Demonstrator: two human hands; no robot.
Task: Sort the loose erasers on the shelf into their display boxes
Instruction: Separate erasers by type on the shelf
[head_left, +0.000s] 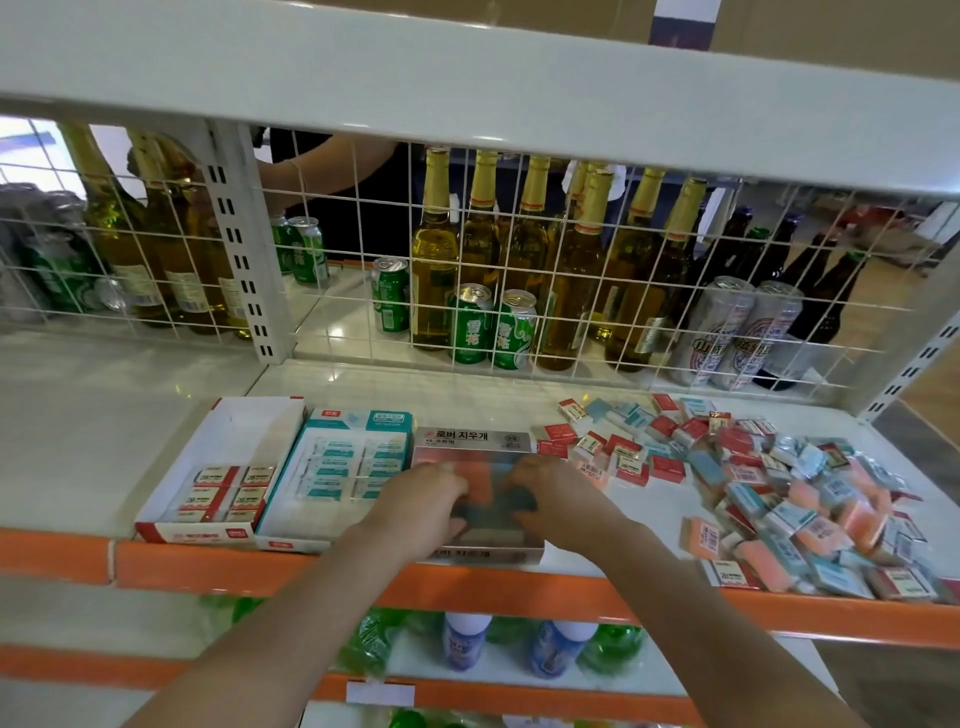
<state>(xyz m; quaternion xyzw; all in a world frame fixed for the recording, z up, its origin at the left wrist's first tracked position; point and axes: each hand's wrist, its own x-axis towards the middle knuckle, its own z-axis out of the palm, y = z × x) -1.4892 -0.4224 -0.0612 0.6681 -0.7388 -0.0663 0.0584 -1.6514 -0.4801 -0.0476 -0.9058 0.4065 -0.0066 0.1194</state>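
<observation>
Three display boxes stand side by side on the white shelf (363, 389). The red-and-white box (223, 431) on the left holds a few red-labelled erasers. The teal box (337, 462) beside it is filled with teal-labelled erasers. The silver box (475, 441) with Korean print holds orange and grey-blue erasers. My left hand (421, 506) and my right hand (553, 501) both reach into this silver box, fingers curled down onto the erasers inside; the image is blurred there. A heap of loose erasers (779, 483), red, teal and orange, covers the shelf to the right.
A white wire grid (571, 291) backs the shelf, with beer bottles and green and silver cans behind it. Another person's arm (322, 171) shows behind the grid. The upper shelf (467, 88) overhangs. An orange rail (519, 587) edges the front; bottles stand on the shelf below.
</observation>
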